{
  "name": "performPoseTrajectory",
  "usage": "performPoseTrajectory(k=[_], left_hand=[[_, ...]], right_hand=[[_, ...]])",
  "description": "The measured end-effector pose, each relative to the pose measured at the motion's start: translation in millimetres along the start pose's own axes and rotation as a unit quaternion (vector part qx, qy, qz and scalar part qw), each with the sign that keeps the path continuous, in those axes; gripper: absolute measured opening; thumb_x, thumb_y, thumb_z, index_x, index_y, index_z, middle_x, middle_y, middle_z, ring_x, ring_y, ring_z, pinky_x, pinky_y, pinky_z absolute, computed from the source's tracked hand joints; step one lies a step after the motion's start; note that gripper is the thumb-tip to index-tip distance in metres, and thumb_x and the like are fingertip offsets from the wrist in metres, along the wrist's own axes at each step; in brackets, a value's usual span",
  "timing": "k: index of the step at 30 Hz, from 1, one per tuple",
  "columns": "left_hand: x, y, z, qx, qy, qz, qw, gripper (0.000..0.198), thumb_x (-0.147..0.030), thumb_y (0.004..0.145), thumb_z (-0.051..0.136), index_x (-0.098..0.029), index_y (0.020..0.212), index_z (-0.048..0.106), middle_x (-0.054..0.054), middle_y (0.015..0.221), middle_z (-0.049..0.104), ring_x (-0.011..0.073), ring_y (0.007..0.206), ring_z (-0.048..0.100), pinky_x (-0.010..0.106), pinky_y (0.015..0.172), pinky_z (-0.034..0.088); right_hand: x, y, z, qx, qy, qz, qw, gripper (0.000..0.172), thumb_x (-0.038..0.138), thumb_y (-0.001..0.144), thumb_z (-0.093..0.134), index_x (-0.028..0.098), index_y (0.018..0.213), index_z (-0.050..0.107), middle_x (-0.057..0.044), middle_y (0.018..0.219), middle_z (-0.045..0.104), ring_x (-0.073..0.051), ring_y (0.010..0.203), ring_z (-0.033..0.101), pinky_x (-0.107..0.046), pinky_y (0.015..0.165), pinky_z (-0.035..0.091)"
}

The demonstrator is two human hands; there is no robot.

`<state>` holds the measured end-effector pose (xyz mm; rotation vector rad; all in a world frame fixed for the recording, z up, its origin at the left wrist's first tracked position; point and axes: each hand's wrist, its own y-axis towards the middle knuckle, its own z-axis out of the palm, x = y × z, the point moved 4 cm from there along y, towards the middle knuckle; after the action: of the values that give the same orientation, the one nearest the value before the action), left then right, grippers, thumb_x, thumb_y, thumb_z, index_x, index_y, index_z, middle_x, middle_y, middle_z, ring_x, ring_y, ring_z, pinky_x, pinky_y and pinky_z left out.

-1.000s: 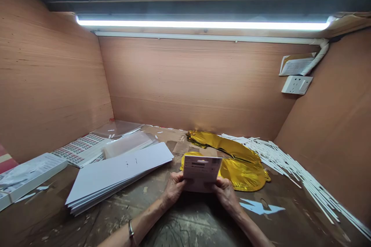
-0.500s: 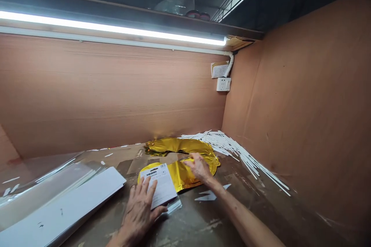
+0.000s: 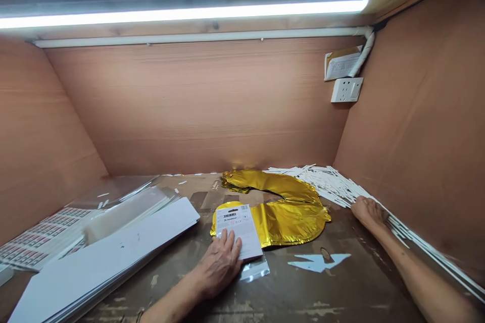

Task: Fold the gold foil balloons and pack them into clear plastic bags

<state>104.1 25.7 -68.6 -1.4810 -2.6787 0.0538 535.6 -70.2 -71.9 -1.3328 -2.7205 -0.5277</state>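
Observation:
My left hand (image 3: 222, 262) rests on the lower left part of a printed white card (image 3: 245, 234), fingers lying flat. A clear plastic edge (image 3: 255, 270) sticks out below the card. Under the card's upper part lies a gold foil piece (image 3: 295, 217), curved round like a C open to the left. At the right, my right hand (image 3: 369, 212) is at a heap of thin white sticks (image 3: 333, 181); its fingers are bent together over them, and what they grip is too small to make out.
Long white sheets (image 3: 113, 252) are stacked at the left, beside clear plastic and printed sticker sheets (image 3: 45, 234). A pale jagged cutout (image 3: 318, 262) lies in front of the foil. Wooden panels (image 3: 212, 106) stand behind and on both sides.
My right hand has left the gold foil and moved right to the white sticks. My left hand stays on the card. The view has shifted, showing more of the left side.

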Motion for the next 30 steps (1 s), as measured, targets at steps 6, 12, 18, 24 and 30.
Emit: performPoseTrajectory(k=[6,12,18,24,30], left_hand=[[-7,5,4.0,0.045,0.042,0.016,0.998,0.047,-0.014,0.077,0.035,-0.003,0.123,0.035,0.027,0.125,0.035,0.0404,0.116,0.032,0.053,0.079,0.040],[-3,19,-25.7,0.031,-0.026,0.017,0.999,0.028,-0.011,0.074,0.038,-0.008,0.098,0.052,0.019,0.090,0.058,0.0276,0.083,0.057,0.037,0.069,0.044],[3,38,-50.4,0.008,-0.111,-0.003,0.994,0.024,-0.035,0.075,0.048,-0.016,0.078,0.062,0.011,0.075,0.063,0.0212,0.072,0.059,0.026,0.064,0.042],[-4,33,-47.7,-0.021,-0.105,-0.001,0.994,0.026,-0.038,0.073,0.051,-0.016,0.079,0.064,0.011,0.074,0.064,0.0209,0.073,0.059,0.026,0.067,0.041],[-16,13,-42.7,-0.014,-0.059,-0.005,0.998,0.022,-0.023,0.076,0.046,-0.010,0.086,0.061,0.017,0.081,0.063,0.0259,0.075,0.059,0.031,0.066,0.042]], right_hand=[[12,-6,-18,0.029,-0.009,0.032,0.999,0.027,0.008,0.072,0.042,-0.003,0.089,0.059,-0.028,0.074,0.060,-0.036,0.078,0.058,-0.039,0.062,0.037],[81,-93,-66,0.063,0.169,-0.169,0.969,0.032,0.040,0.083,0.036,0.019,0.083,0.060,-0.003,0.061,0.059,-0.015,0.057,0.054,-0.024,0.054,0.038],[152,-192,-120,0.169,0.332,-0.332,0.867,0.027,0.038,0.078,0.042,0.021,0.065,0.059,0.002,0.049,0.051,-0.011,0.045,0.043,-0.023,0.044,0.030],[183,-196,-104,0.122,0.236,-0.370,0.891,0.023,0.028,0.081,0.037,0.020,0.067,0.053,0.001,0.052,0.054,-0.012,0.049,0.049,-0.024,0.049,0.029],[214,-197,-60,0.084,0.121,-0.414,0.898,0.024,0.022,0.084,0.033,0.017,0.078,0.056,-0.006,0.064,0.060,-0.016,0.060,0.055,-0.024,0.052,0.030]])
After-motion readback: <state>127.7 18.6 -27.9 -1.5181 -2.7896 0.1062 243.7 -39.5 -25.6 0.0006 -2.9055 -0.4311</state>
